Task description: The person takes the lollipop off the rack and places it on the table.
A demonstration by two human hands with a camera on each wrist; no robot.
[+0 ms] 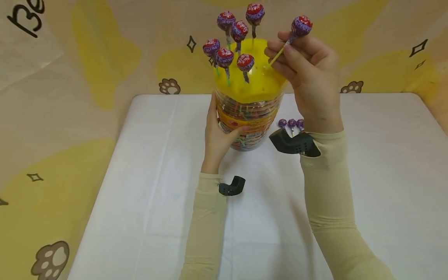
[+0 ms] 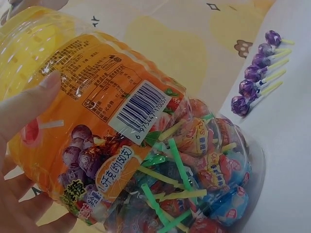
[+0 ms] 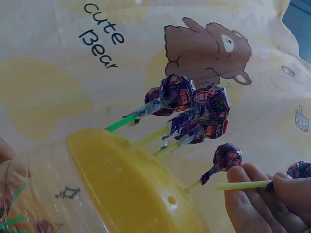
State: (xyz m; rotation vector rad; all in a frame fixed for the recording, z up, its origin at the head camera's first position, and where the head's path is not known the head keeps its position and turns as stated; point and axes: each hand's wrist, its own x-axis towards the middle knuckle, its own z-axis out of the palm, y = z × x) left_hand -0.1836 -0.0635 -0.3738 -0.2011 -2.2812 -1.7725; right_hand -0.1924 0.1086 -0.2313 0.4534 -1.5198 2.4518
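Note:
My left hand (image 1: 218, 142) grips the side of a clear plastic jar (image 1: 250, 130), thumb across its orange label (image 2: 116, 87). Through the lower wall show many wrapped lollipops and green and yellow sticks. On top sits a domed yellow lid (image 1: 260, 72) with small holes, and several purple-and-red lollipops (image 1: 224, 57) stand in it by their sticks. Between thumb and fingers, my right hand (image 1: 315, 66) pinches another lollipop (image 1: 301, 26). Its yellow stick (image 3: 243, 185) points toward the lid, its free end near a hole (image 3: 172, 200).
A row of purple-wrapped lollipops (image 2: 255, 73) lies on the white-covered table (image 1: 157, 194), right of the jar; my right wrist partly hides it in the head view. Behind the table hangs a yellow and beige patterned cloth (image 1: 105, 58). Each sleeve carries a black wrist camera (image 1: 294, 143).

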